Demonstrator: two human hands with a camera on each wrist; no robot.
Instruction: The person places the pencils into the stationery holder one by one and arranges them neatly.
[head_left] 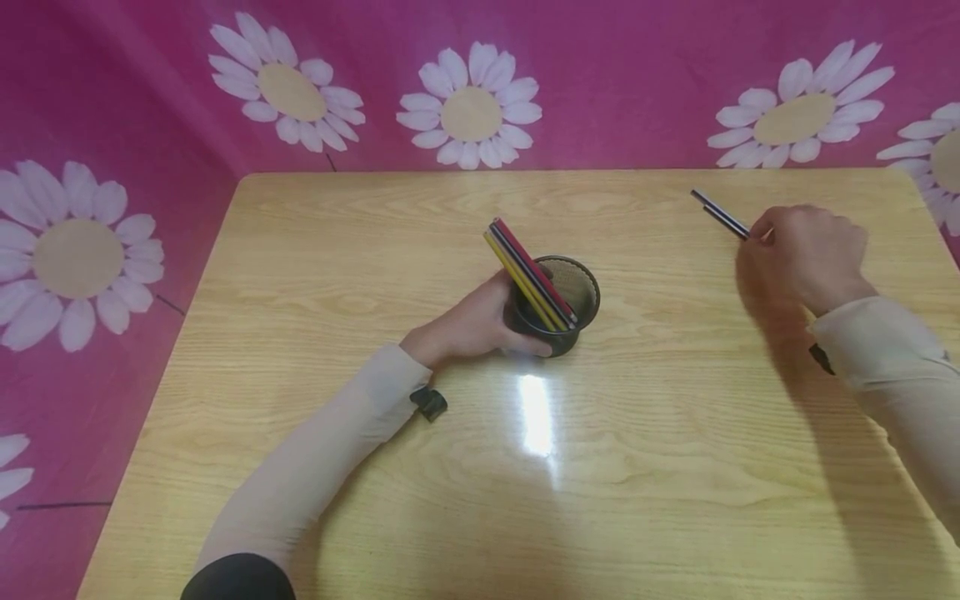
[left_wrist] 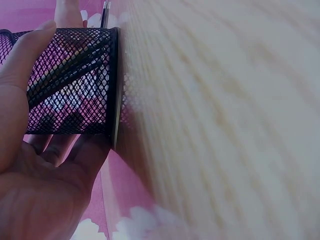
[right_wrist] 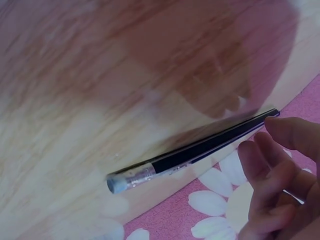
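In the head view my left hand (head_left: 480,321) grips a black mesh pencil cup (head_left: 579,343) around its side. Red, dark and yellow pencils (head_left: 528,275) lean out of the cup toward the left. In the left wrist view the thumb and fingers wrap the mesh wall (left_wrist: 75,80), whose base rim is close against the tabletop. My right hand (head_left: 813,250) is at the near end of two dark pencils (head_left: 720,215) at the back right. The right wrist view shows loosely bent fingers, thumb and forefinger apart, beside a black pencil (right_wrist: 200,146) with an eraser end.
The wood-grain table (head_left: 660,467) ends at the back against a pink cloth (head_left: 615,83) with large white flowers, which also hangs along the left side. A bright reflection lies on the tabletop in front of the cup.
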